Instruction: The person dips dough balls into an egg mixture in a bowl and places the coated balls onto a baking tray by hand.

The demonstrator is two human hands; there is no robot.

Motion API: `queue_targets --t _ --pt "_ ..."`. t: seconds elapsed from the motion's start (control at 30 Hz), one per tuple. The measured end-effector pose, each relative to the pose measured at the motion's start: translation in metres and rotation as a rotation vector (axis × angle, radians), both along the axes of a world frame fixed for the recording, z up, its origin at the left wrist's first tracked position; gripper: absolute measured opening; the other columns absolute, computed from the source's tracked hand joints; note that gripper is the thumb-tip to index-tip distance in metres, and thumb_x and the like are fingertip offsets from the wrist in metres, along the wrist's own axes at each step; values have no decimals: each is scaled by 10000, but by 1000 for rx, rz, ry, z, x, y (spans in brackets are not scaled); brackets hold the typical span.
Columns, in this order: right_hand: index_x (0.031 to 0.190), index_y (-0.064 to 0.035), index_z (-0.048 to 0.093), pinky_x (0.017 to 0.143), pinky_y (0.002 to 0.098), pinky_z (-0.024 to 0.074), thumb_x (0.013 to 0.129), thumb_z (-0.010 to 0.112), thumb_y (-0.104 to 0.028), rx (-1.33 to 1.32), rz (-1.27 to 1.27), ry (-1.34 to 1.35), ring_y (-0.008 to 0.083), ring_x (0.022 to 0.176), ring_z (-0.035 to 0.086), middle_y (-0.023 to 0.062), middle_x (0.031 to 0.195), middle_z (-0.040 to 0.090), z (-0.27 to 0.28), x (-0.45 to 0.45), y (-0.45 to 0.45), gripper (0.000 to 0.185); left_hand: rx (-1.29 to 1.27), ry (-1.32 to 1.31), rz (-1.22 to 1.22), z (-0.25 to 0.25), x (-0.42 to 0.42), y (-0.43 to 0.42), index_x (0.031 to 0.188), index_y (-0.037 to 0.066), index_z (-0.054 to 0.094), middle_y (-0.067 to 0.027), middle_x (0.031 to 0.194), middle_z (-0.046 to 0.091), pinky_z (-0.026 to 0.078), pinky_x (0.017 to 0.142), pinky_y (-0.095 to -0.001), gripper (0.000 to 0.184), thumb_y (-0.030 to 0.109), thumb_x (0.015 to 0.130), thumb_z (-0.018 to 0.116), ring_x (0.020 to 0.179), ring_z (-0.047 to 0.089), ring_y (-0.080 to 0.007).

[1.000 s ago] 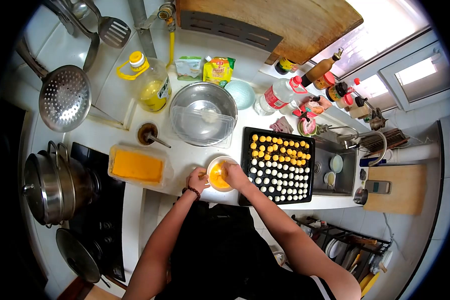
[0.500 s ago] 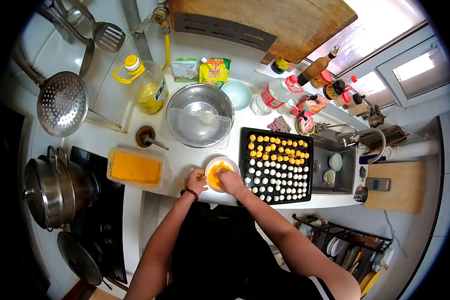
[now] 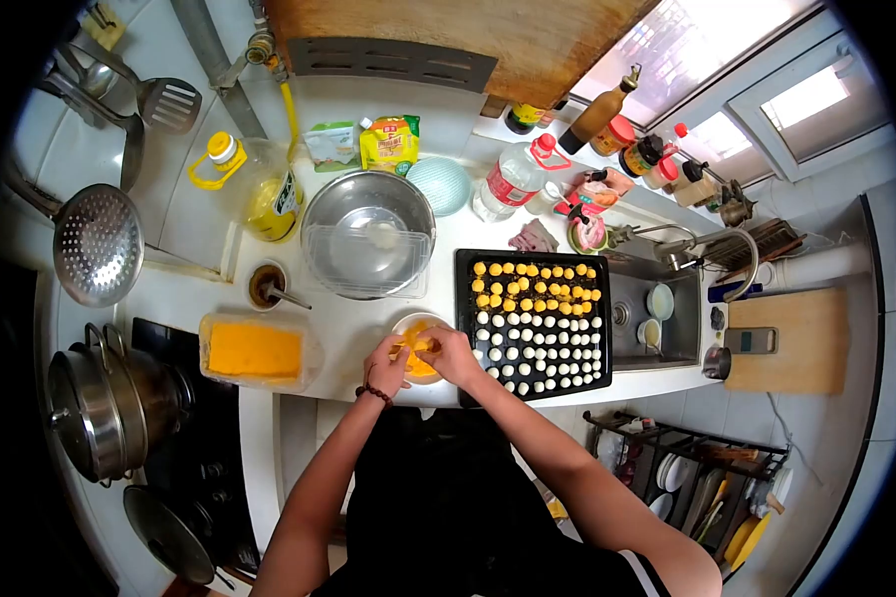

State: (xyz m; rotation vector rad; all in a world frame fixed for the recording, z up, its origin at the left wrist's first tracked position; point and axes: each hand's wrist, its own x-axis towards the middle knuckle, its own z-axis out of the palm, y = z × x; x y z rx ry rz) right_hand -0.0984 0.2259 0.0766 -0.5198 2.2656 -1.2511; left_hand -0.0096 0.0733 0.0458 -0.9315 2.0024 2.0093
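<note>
Over a small white bowl (image 3: 409, 319) of orange-yellow paste (image 3: 420, 367), both hands are close together. My left hand (image 3: 385, 366), a beaded bracelet at its wrist, is closed with its fingertips on a bit of the paste. My right hand (image 3: 451, 356) pinches paste at the bowl's upper side, its fingers bent toward the left ones. Just right of the bowl lies a black baking tray (image 3: 608, 348). Yellow balls (image 3: 538, 285) fill its far rows and white balls (image 3: 538, 353) its near rows.
A tub of orange paste (image 3: 256, 350) stands left, near the stove (image 3: 209, 418). Behind are a steel basin (image 3: 368, 194) with a clear plastic lid, a brown-stained cup (image 3: 267, 284) and an oil jug (image 3: 269, 204). The sink (image 3: 627, 343) adjoins the tray's right side.
My right hand has risen from inside the bowl, and its fingers now meet the paste near my left fingertips. The camera view has shifted, so the counter things appear further left.
</note>
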Motion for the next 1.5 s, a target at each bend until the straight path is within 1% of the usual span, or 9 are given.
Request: queue_targets --t 0.2,0.4,0.53,0.7,0.8,0.97,1.23,1.37,1.5 --pt "1065 -2 682 785 381 575 761 775 -20 -46 102 239 362 879 688 184 993 675 1 5 8 318 254 -89 9 -18 -2 6 1315 47 582 -148 1192 621 668 593 -443 353 220 1007 602 950 698 -292" --pt "1098 -28 683 812 389 569 781 772 -42 -95 29 157 374 941 678 190 1038 682 -7 8 9 329 466 -136 79 -14 2 2 1319 48 573 -136 1220 604 669 631 -462 358 216 1006 616 1028 678 -302" --pt "1126 -31 684 837 408 563 799 771 -77 -66 91 181 391 966 673 200 1081 687 -3 9 10 341 490 -130 48 -14 5 1 1357 51 524 -112 1229 599 665 682 -457 395 214 1009 616 1021 684 -288" --pt "1141 -32 693 863 434 552 821 770 -141 -49 109 311 407 975 670 213 1067 694 7 10 10 346 136 13 -120 4 6 2 1352 65 524 -111 1229 602 661 680 -466 408 243 1002 630 994 692 -271" --pt "1168 -40 678 948 431 523 815 757 -144 37 47 152 397 1076 641 199 1156 684 7 12 10 377 368 -113 -26 -2 4 -5 1347 76 534 -94 1221 603 660 670 -469 396 271 1011 611 982 695 -264" --pt "1129 -42 691 925 422 531 810 763 -147 14 36 158 389 1051 646 191 1125 683 1 21 15 344 336 -148 -61 -9 4 -4 1337 77 548 -87 1197 602 657 665 -481 382 292 1024 589 1006 691 -267" --pt "1039 -38 702 818 372 556 805 807 -162 -45 -121 194 336 937 678 145 1004 682 9 11 63 285 325 -123 -139 3 -20 45 1327 59 551 -79 1105 646 652 627 -413 372 289 1035 569 894 713 -239" --pt "1051 -36 707 794 378 548 808 798 -153 -90 -223 96 327 917 669 135 999 685 25 -5 131 285 348 -135 -256 17 -53 106 1324 62 555 -66 1083 655 641 602 -353 364 289 1040 562 874 712 -207" --pt "1029 -11 712 794 378 547 800 806 -152 -76 -282 281 313 917 675 136 996 685 34 -33 218 284 371 -70 -370 26 -88 186 1360 47 539 -86 1138 657 621 575 -304 412 287 1028 586 846 715 -170"
